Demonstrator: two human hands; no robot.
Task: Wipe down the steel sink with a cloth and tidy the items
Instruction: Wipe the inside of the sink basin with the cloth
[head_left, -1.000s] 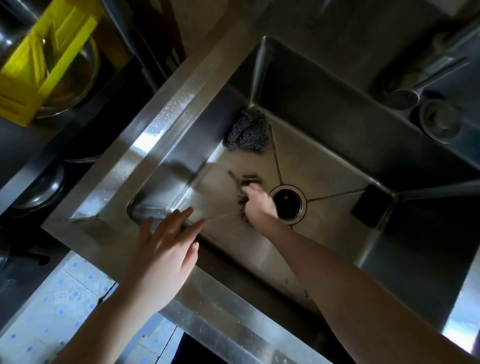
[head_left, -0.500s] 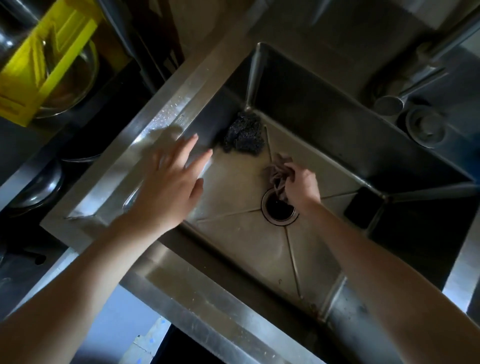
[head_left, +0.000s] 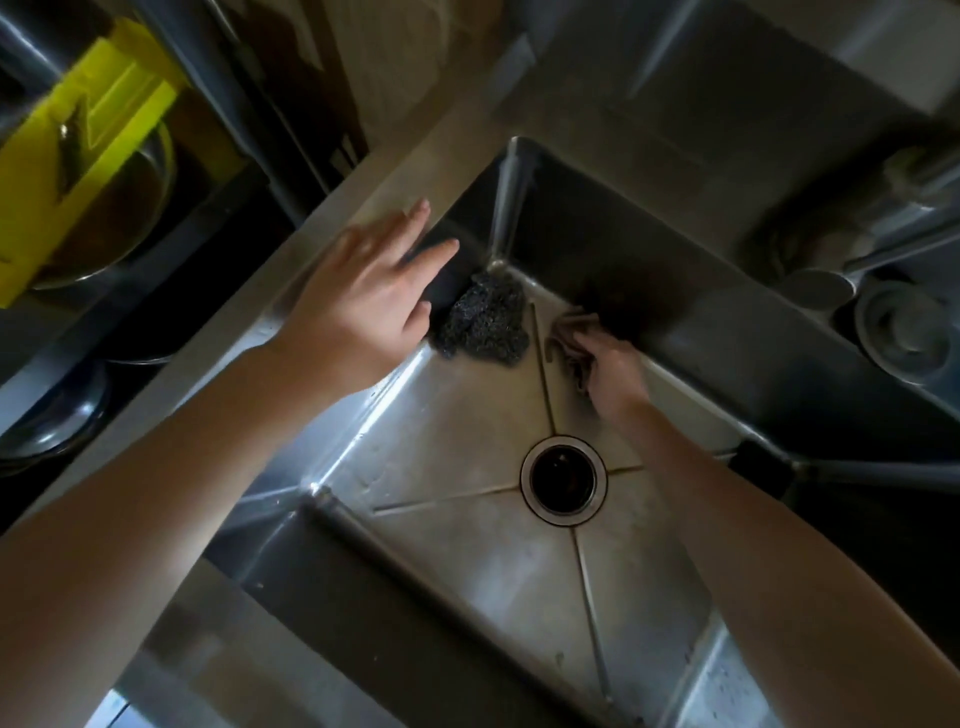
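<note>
Fingers (head_left: 597, 347) with the cloth (head_left: 569, 338) have moved from the drain (head_left: 563, 477) toward the scourer (head_left: 483, 322).

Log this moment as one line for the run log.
phase: wiping | right hand: holds brownish crumpled cloth on steel sink floor | left hand: open, above dark wire scourer

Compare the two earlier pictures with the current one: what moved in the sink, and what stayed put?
The right hand, gripping the cloth, wiped from left of the drain across to the far wall near the back corner. The left hand, open, shifted from the near rim to above the left rim by the steel scourer. The scourer stayed in its corner; nothing was released.
</note>
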